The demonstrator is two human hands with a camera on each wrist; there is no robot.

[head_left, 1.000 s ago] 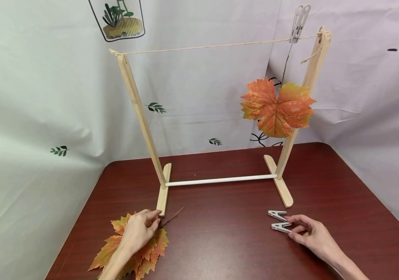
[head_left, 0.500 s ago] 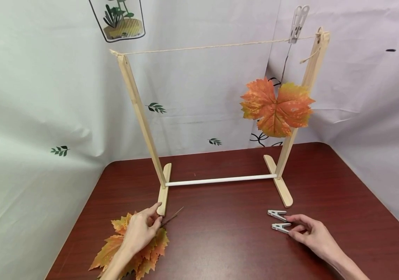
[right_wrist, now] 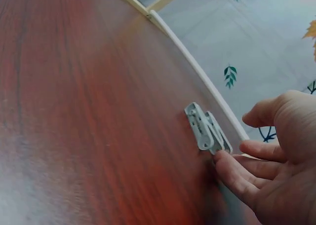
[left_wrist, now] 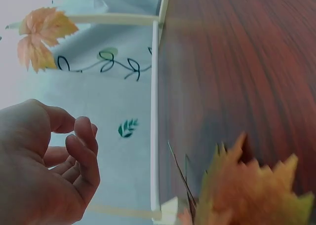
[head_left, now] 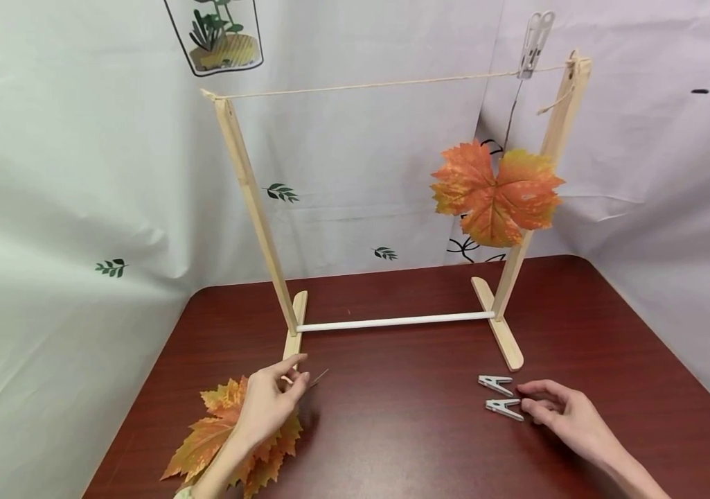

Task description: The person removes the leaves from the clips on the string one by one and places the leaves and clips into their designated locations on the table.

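A pile of orange and yellow artificial leaves (head_left: 205, 443) lies at the table's front left, thin stems (left_wrist: 182, 180) pointing inward. Above it hovers my left hand (head_left: 270, 402), its fingers loosely bent; the left wrist view shows nothing between thumb and fingers, apart from the stems. Two grey clothespins (head_left: 504, 409) lie side by side at the right. Just right of them is my right hand (head_left: 569, 419), fingers relaxed and holding nothing; in the right wrist view a fingertip (right_wrist: 222, 158) is at the ends of the clothespins, and contact is hard to tell.
A wooden stand (head_left: 255, 208) with a white crossbar (head_left: 392, 321) is at the back of the dark red table (head_left: 386, 402). Twine (head_left: 355, 86) runs between its post tops. One leaf (head_left: 497, 194) hangs there by its stem from a clothespin (head_left: 535, 45).
My left hand has moved right and slightly up from over the leaves toward the stem ends. My right fingers have drawn slightly back from the clothespins. The head view has shifted slightly.
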